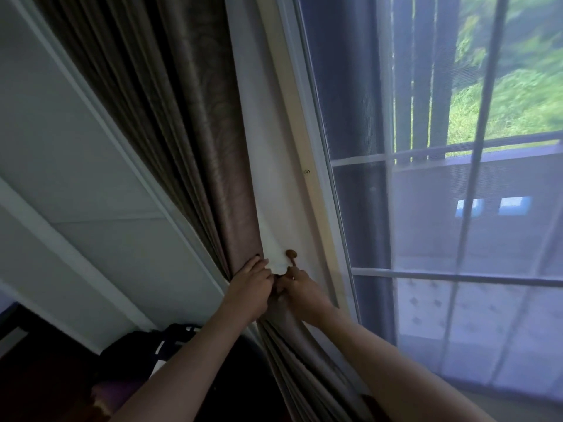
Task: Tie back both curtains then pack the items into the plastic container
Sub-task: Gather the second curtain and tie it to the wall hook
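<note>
The left hand [249,281] is reaching up with fingers curled, gripping the gathered brown curtain [195,132] beside the wall. Just right of it, the right hand [300,286] is pinching the tieback [291,263] under a brown hook [291,254] near the window frame [300,147].

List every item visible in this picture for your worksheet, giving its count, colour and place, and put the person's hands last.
curtain: one, brown with a cream lining, gathered left of the window
hook: one, brown, on the wall beside the gathered curtain
window frame: one, cream, right of the curtain
sheer curtain: one, white, over the window at right
bag: one, dark with white, bottom left
left hand: one, grips the gathered curtain
right hand: one, fingers curled at the curtain just below the hook
</note>
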The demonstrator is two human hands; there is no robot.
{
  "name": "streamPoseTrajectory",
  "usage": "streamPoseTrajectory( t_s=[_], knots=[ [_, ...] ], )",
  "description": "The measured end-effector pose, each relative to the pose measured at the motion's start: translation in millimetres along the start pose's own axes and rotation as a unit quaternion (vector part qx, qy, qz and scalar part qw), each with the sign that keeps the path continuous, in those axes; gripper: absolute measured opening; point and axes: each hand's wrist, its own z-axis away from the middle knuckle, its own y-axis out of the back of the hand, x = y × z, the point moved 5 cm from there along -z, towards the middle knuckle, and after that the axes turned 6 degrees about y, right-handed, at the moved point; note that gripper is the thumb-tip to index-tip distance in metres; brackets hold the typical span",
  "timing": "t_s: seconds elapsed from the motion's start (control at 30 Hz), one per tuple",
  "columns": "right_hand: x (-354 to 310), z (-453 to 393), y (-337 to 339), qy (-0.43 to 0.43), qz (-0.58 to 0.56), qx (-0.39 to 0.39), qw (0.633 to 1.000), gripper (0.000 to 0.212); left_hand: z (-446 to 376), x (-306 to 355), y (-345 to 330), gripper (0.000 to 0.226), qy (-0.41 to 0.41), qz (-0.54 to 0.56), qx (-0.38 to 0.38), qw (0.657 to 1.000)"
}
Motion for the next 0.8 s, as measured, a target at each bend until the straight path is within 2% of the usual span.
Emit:
streamPoseTrajectory(
  t_s=[0.07, 0.13, 0.23, 0.33, 0.5, 0.63, 0.8],
  knots=[
    [1.3, 0.1, 11.1, 0.000, -0.007, 0.017, 1.000, 0.023, 5.9, 8.4, 4.2, 0.046, -0.012, 0.035, 0.024, 0.999],
    [5.1, 0.6, 28.7, -0.020, -0.037, 0.059, 0.997, 0.025, 17.4, 19.6, 14.3, 0.045, -0.044, 0.113, 0.095, 0.988],
    [13.5, 9.2, 56.1, -0.080, -0.094, 0.116, 0.986, 0.026, 51.5, 26.7, 14.7, 0.038, -0.070, 0.258, 0.177, 0.947],
    [17.1, 32.8, 66.4, -0.088, -0.092, 0.078, 0.989, 0.021, 82.2, 14.7, 0.8, 0.028, 0.008, 0.313, 0.233, 0.921],
    [3.3, 71.0, 76.7, -0.095, -0.097, 0.018, 0.991, 0.021, 69.7, -0.2, -2.3, 0.025, 0.137, 0.361, 0.241, 0.891],
    [-16.7, 63.0, 102.2, -0.089, -0.081, 0.093, 0.988, 0.041, 36.4, 8.1, 5.7, 0.027, 0.190, 0.385, 0.213, 0.878],
    [-27.4, 46.0, 103.9, -0.062, 0.000, 0.131, 0.990, 0.026, 20.8, 20.6, 8.7, 0.019, 0.196, 0.386, 0.203, 0.878]
  ],
)
